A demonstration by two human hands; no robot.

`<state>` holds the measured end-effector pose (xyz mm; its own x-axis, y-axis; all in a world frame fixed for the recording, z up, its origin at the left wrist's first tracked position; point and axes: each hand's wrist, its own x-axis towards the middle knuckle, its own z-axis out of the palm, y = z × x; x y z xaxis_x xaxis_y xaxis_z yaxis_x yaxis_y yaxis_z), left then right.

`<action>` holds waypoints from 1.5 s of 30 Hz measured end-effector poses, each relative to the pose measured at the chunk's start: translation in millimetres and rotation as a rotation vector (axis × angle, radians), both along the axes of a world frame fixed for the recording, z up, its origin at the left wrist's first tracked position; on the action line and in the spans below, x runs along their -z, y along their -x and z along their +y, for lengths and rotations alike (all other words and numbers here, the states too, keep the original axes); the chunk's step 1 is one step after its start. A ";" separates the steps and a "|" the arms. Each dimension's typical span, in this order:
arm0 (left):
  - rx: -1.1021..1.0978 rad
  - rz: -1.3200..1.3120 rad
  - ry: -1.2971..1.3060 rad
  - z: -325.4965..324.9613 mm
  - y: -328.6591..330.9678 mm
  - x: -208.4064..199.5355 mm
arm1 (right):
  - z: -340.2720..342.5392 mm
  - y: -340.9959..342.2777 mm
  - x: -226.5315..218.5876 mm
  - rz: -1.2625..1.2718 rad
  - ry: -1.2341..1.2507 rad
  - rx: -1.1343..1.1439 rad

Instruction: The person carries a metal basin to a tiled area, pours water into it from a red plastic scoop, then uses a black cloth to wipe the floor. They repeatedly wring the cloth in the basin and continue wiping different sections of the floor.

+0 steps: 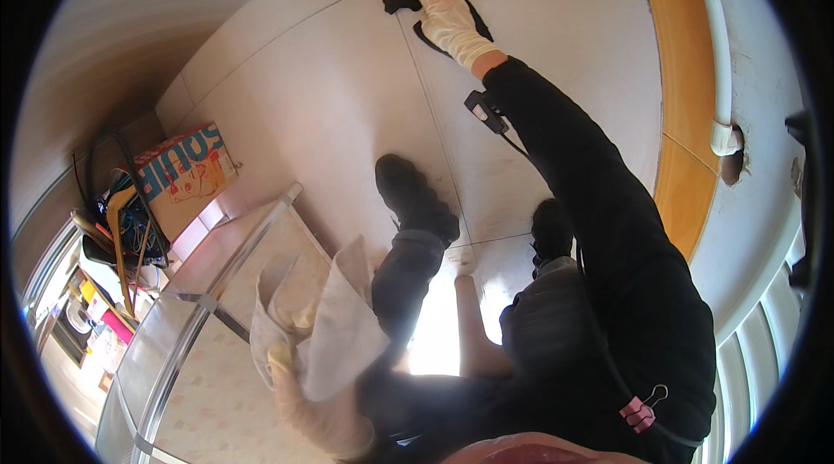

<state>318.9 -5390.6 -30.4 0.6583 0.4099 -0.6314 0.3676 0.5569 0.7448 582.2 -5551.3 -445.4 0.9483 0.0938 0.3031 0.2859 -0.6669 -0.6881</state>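
My right hand (pixel 445 16), in a cream glove, reaches far out to the floor near the orange-brown base of the wall. It grips and presses a black cloth (pixel 402 1), whose edges stick out around the fingers. My left hand (pixel 291 381), also gloved, is close to my body at the lower left, somewhat blurred. A whitish cloth (pixel 347 329) hangs in folds from it; the folds cover part of the fingers.
Pale tiles make up the floor (pixel 321 99). A metal-edged cabinet (pixel 226 377) stands at my left, with a printed cardboard box (pixel 187 173) and a dark bag of odds and ends beyond. A white pipe (pixel 721 56) runs along the right wall. My shoes (pixel 413 195) are mid-floor.
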 end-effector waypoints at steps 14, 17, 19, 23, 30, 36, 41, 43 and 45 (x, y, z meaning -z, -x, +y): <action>-0.010 0.165 -0.284 2.6 -0.3 15.7 | 96.5 -38.7 7.7 0.098 -0.112 -0.401; -0.039 0.136 -0.236 -0.4 -6.5 10.7 | 82.6 -8.7 1.7 0.112 -0.097 -0.575; -0.077 0.112 -0.160 -1.8 -7.6 7.0 | 61.0 28.9 -3.1 0.169 -0.110 -0.734; -0.116 0.104 -0.116 3.6 -1.9 4.8 | 12.8 59.9 -10.8 0.171 -0.377 -0.710; -0.084 0.128 -0.200 7.6 0.7 9.1 | 57.9 -1.9 2.0 0.057 -0.214 -0.248; -0.034 0.137 -0.291 5.1 -4.9 3.3 | 111.1 34.1 -7.1 0.154 -0.134 -0.619; -0.143 0.078 -0.167 13.7 4.4 7.1 | 35.6 27.5 -6.3 -0.039 -0.217 -0.191; -0.128 0.099 -0.173 17.0 6.1 9.7 | 27.2 2.1 0.8 -0.136 -0.214 -0.009; -0.055 0.057 -0.146 19.6 4.4 10.3 | 48.9 -4.4 6.2 -0.064 -0.329 -0.085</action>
<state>314.4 -5371.0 -40.8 0.5967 0.5346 -0.5984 0.3835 0.4651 0.7979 586.6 -5502.4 -451.5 0.9194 0.0587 0.3890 0.3804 -0.3846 -0.8411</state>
